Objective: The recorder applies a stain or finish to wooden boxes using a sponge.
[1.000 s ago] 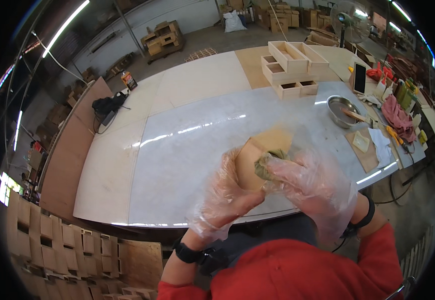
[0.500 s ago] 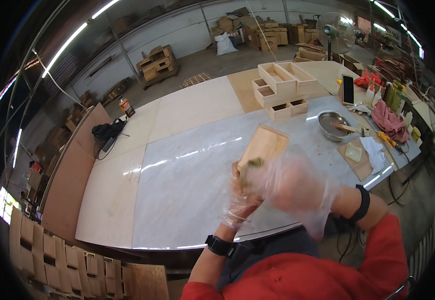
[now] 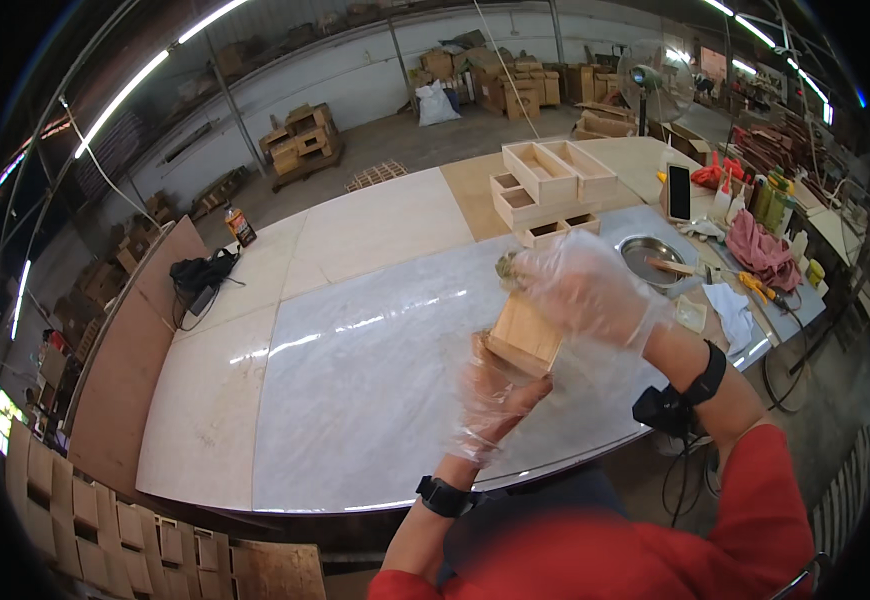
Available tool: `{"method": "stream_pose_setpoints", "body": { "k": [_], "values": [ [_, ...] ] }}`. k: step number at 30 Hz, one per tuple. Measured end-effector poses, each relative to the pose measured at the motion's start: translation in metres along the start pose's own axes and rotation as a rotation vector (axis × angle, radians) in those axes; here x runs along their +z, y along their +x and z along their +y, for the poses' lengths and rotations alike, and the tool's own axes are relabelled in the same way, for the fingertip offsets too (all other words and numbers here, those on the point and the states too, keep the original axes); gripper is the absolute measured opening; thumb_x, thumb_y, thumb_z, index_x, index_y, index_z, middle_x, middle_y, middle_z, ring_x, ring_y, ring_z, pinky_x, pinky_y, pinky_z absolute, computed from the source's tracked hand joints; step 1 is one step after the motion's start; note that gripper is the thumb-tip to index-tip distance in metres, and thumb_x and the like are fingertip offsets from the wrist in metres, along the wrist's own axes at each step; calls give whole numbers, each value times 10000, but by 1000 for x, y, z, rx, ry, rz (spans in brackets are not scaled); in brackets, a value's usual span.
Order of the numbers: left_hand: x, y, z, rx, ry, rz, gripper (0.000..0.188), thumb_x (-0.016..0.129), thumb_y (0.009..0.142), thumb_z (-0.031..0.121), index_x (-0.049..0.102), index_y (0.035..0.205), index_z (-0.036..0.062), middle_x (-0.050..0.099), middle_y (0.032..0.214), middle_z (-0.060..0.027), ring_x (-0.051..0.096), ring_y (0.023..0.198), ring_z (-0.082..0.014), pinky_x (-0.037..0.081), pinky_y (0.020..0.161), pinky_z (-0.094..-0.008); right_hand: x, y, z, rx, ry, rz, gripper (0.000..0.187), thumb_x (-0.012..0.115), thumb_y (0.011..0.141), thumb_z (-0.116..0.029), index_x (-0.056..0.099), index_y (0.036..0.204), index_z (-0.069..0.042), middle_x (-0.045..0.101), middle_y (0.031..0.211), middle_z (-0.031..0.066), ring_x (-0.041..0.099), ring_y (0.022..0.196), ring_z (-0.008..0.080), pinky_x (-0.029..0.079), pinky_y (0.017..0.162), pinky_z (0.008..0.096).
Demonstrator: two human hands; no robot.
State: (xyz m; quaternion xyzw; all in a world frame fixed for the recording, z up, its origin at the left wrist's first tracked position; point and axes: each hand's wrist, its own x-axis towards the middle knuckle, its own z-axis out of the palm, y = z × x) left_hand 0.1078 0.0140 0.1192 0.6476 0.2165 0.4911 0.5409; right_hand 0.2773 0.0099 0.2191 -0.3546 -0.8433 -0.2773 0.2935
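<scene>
A small pale wooden box (image 3: 527,337) is tilted over the table, its near end toward me. My left hand (image 3: 493,395), in a clear plastic glove, grips that near end with fingers and thumb at its sides. My right hand (image 3: 580,285), gloved the same way, is closed on a crumpled greenish-yellow rag (image 3: 511,268). It presses the rag against the far end of the box. The right glove hides part of the box's right side.
Behind my hands stand stacked light wooden boxes (image 3: 555,180). To the right are a metal bowl (image 3: 652,258) with a brush, a phone (image 3: 677,192), a pink cloth (image 3: 763,250) and bottles. A black bag (image 3: 202,275) lies at the table's left.
My right hand has moved away from me with the rag, from the box's near end to its far end. The box has come nearer and its near end now shows.
</scene>
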Motion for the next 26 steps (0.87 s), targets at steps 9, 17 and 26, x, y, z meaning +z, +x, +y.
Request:
{"method": "stream_pose_setpoints", "body": {
  "k": [9,17,26],
  "values": [
    [2,-2,16,69,150,12,558,781,713,92,447,1158,50,590,1073,-72,587,963,-172,498,835,-329,-20,9,-13,-15,-113,-21,176,616,817,-157,607,981,-93,601,777,91,610,652,238,480,572,342],
    [-1,11,-12,-13,-180,6,584,768,721,43,389,1164,64,559,1091,-54,566,984,-148,491,860,-300,-38,-19,-59,99,92,-150,298,623,782,-75,631,1079,-52,652,855,129,644,783,271,511,624,373],
    [2,10,-15,91,-104,97,587,829,737,81,381,1118,81,559,1149,-76,559,1060,-154,474,931,-305,-26,-35,-72,258,78,-176,437,644,769,-137,620,1203,-88,628,1175,191,604,1099,303,442,968,507]
  ]
}}
